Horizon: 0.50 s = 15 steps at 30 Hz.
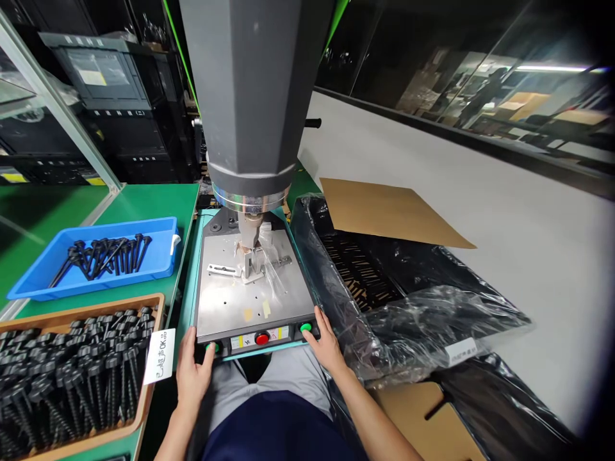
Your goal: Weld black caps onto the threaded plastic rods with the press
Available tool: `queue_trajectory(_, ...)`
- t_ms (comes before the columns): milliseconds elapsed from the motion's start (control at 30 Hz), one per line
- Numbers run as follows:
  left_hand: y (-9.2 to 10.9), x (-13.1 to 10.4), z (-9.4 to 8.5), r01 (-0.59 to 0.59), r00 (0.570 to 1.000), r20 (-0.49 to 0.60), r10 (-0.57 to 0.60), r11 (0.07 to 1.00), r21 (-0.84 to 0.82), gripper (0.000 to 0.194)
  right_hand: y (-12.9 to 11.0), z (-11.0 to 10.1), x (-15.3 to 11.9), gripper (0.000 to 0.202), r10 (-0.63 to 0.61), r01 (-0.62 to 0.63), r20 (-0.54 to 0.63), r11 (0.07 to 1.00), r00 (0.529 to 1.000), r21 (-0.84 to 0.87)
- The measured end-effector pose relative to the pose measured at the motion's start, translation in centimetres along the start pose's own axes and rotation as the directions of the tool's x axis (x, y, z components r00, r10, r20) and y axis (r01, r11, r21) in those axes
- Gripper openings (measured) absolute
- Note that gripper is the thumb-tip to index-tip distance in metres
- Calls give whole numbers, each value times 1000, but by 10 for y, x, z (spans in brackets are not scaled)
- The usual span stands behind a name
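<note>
My left hand (193, 368) rests at the front left corner of a bench press machine. Its thumb is on the left green button (214, 347) and its fingers lie along the side. At the opposite corner, my right hand (327, 340) has its thumb at the right green button (306, 327), fingers stretched along the edge. Both hands hold nothing. Between the buttons sits a red button (262, 338). Behind them, the machine's metal plate (230, 301) carries a small fixture (250, 266). The machine's tool tip (250, 229) is down at the fixture; whether a part sits there I cannot tell.
On the left green table, a blue tray (154, 269) holds several black bolt-like parts; a brown tray (161, 301) is heaped with more. To the right, a plastic-lined box (331, 282) contains dark parts, with a cardboard sheet (384, 208) across it. The grey machine head (254, 96) towers ahead.
</note>
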<state>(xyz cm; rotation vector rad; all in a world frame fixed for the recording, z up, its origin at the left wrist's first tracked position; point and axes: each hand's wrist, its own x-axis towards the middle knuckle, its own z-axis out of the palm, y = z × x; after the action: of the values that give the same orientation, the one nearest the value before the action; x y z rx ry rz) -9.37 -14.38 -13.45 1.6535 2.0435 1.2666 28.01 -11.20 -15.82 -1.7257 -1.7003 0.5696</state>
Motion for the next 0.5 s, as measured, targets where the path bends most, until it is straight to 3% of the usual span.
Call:
queue_trajectory(133, 44, 4, 1, -115, 985, -130, 115, 993, 6, 62, 1, 2, -1, 73, -2, 2, -14, 1000, 1000, 11)
queue_trajectory(233, 81, 17, 3, -179, 980, -108, 167, 978, -110, 54, 1, 2, 0, 74, 0, 1, -23, 1000, 1000, 24)
queue_trajectory(367, 115, 52, 15, -139, 990, -66, 125, 946, -292, 51, -9, -7, 2, 69, -5, 6, -29, 998, 1000, 56)
queue_trajectory(500, 131, 99, 32, -70, 997, 7, 79, 916, -395, 57, -49, -19, 2, 43, -72, 82, -263, 996, 962, 30)
